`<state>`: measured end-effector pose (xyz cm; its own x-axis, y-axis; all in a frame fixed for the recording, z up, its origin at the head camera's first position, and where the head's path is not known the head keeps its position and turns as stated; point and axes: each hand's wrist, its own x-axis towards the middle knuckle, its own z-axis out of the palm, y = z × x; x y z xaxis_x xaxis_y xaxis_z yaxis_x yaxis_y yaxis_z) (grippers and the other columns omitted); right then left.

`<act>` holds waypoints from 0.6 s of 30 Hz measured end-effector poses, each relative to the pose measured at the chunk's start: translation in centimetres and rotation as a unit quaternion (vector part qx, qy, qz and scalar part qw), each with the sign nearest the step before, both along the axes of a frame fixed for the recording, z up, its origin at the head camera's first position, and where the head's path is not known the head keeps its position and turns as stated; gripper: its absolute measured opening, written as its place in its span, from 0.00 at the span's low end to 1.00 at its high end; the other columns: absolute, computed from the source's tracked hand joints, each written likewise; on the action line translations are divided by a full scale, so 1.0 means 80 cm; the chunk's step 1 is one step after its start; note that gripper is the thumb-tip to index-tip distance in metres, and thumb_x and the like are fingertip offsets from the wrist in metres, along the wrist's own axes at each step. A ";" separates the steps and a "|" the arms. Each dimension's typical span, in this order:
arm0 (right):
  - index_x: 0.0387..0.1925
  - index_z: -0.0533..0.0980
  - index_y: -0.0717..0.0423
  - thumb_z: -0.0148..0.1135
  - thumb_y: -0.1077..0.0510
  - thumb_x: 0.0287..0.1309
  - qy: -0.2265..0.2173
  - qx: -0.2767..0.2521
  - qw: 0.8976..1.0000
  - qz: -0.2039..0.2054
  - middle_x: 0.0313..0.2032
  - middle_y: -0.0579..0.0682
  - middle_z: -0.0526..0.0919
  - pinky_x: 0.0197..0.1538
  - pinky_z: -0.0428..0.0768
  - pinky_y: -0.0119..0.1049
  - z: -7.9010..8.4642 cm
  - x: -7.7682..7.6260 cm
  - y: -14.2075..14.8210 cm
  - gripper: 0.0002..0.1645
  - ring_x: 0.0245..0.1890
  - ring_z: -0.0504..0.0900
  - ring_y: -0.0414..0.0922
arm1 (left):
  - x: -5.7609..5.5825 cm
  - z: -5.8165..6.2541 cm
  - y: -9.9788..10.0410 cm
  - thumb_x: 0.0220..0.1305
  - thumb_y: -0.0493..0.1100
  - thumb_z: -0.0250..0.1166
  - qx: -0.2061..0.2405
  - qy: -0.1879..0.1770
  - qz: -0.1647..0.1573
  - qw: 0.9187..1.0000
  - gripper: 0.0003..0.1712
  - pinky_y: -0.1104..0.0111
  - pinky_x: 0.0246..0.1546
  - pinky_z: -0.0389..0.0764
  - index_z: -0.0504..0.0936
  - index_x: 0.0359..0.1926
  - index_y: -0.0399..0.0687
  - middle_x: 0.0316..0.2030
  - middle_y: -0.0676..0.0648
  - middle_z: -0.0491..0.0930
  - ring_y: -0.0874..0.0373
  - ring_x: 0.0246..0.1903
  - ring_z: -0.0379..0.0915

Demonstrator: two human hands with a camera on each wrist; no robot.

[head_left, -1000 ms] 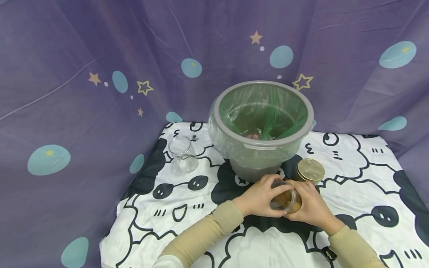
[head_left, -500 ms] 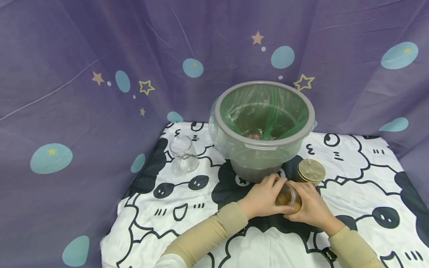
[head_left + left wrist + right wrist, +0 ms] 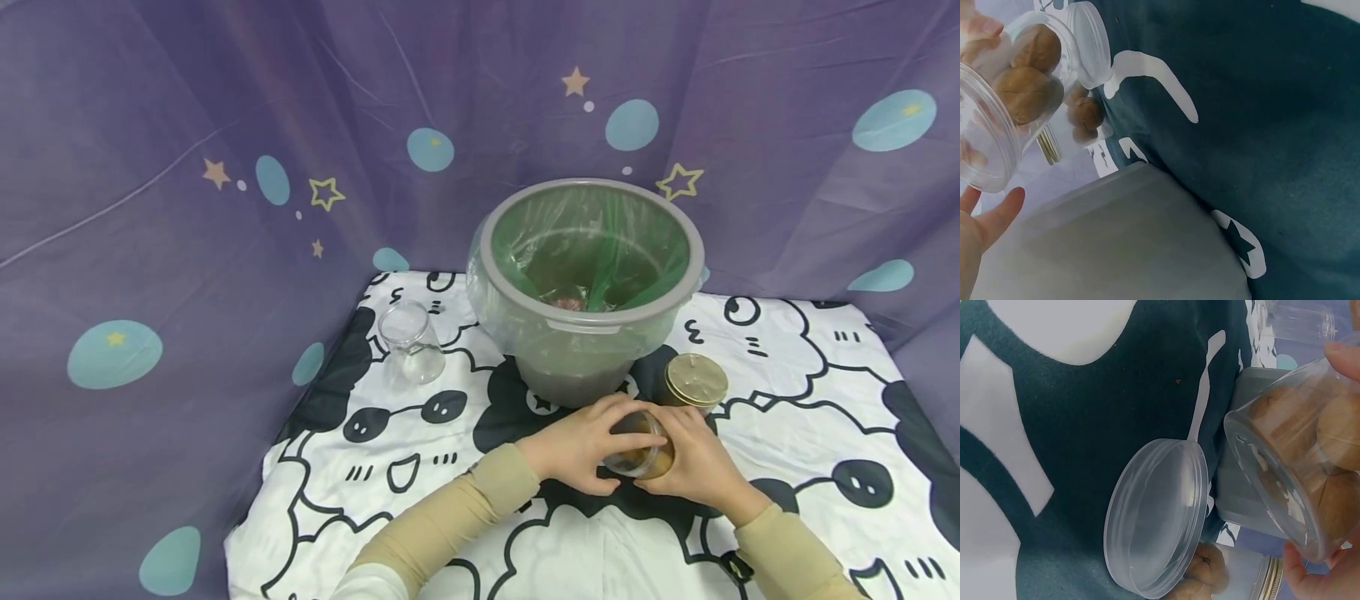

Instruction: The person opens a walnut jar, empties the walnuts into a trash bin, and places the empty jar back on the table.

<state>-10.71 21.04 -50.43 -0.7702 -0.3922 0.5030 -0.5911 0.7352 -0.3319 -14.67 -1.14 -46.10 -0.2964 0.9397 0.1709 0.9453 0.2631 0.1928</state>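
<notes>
A clear jar of walnuts [image 3: 636, 458] is tilted between the two hands, in front of the bin. My right hand [image 3: 693, 458] grips its lower end; the right wrist view shows the jar's base and the walnuts [image 3: 1341, 431] inside. Curled over the other, rimmed end are the fingers of my left hand [image 3: 577, 446], with the thumb standing a little off the jar. Whether a lid sits on that end cannot be told. A clear round lid [image 3: 1157, 519] lies on the dark part of the cloth, below the held jar.
A grey bin [image 3: 570, 379] lined with a green bag stands behind the hands. To its right is a gold-lidded jar [image 3: 696, 382] with walnuts in it. An empty clear jar [image 3: 412, 346] stands at the left on the patterned cloth [image 3: 405, 433].
My left hand has turned forward round the jar's end and back again, its thumb now farther from the jar. The right hand has stayed in place, holding the jar.
</notes>
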 end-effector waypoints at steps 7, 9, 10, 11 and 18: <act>0.54 0.71 0.64 0.85 0.49 0.03 0.002 -0.002 1.000 0.001 0.45 0.55 0.80 0.42 0.74 0.48 0.000 -0.001 -0.002 0.63 0.44 0.71 0.51 | -0.003 0.000 -0.002 0.54 0.52 0.66 0.013 0.011 0.002 1.000 0.40 0.68 0.69 0.57 0.64 0.68 0.58 0.69 0.43 0.50 0.49 0.68 0.50; 0.54 0.71 0.64 0.84 0.48 0.03 0.003 -0.001 1.000 0.003 0.45 0.56 0.80 0.42 0.75 0.49 -0.001 -0.001 -0.002 0.63 0.44 0.72 0.52 | -0.004 0.000 -0.002 0.53 0.54 0.67 0.017 0.011 0.004 1.000 0.41 0.68 0.69 0.57 0.64 0.68 0.58 0.68 0.42 0.52 0.49 0.67 0.51; 0.54 0.71 0.64 0.84 0.48 0.03 0.003 0.000 1.000 0.003 0.45 0.56 0.80 0.42 0.74 0.48 -0.001 -0.002 -0.002 0.63 0.44 0.72 0.52 | -0.004 0.000 -0.002 0.53 0.55 0.67 0.019 0.010 0.007 1.000 0.41 0.68 0.69 0.58 0.64 0.68 0.58 0.68 0.42 0.53 0.49 0.67 0.52; 0.54 0.71 0.63 0.84 0.48 0.03 0.003 0.002 1.000 0.003 0.45 0.55 0.80 0.43 0.74 0.48 -0.002 -0.002 -0.002 0.63 0.45 0.72 0.52 | -0.005 0.000 -0.002 0.53 0.56 0.67 0.020 0.010 0.011 1.000 0.41 0.69 0.68 0.59 0.65 0.68 0.58 0.67 0.42 0.54 0.49 0.66 0.53; 0.54 0.72 0.62 0.84 0.48 0.04 0.011 0.006 1.000 0.004 0.45 0.55 0.81 0.43 0.73 0.47 -0.003 -0.003 -0.001 0.61 0.44 0.73 0.52 | -0.002 0.000 0.002 0.53 0.63 0.66 0.019 0.014 0.073 0.997 0.44 0.70 0.58 0.73 0.63 0.69 0.58 0.62 0.41 0.60 0.51 0.61 0.63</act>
<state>-10.99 20.92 -50.67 -0.7557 -0.4042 0.5153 -0.6042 0.7339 -0.3104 -14.80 -1.01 -46.07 -0.4243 0.8793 0.2164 0.9026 0.3915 0.1790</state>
